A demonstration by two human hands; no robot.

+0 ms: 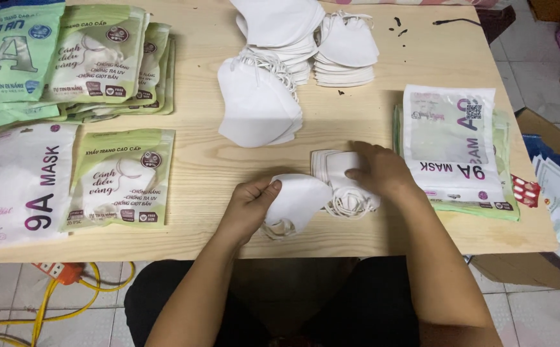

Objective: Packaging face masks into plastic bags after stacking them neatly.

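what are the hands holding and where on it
The left hand pinches a white face mask at its left edge. The right hand presses flat on a small stack of masks.

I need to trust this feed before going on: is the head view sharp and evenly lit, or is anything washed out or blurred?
Head view: sharp overall, both the left hand and the right hand crisp, no motion blur; the stacked white masks at the top are nearly washed out, their folds hard to tell; mild glare on the clear pouches; soft shadows under the hands on the wooden table.
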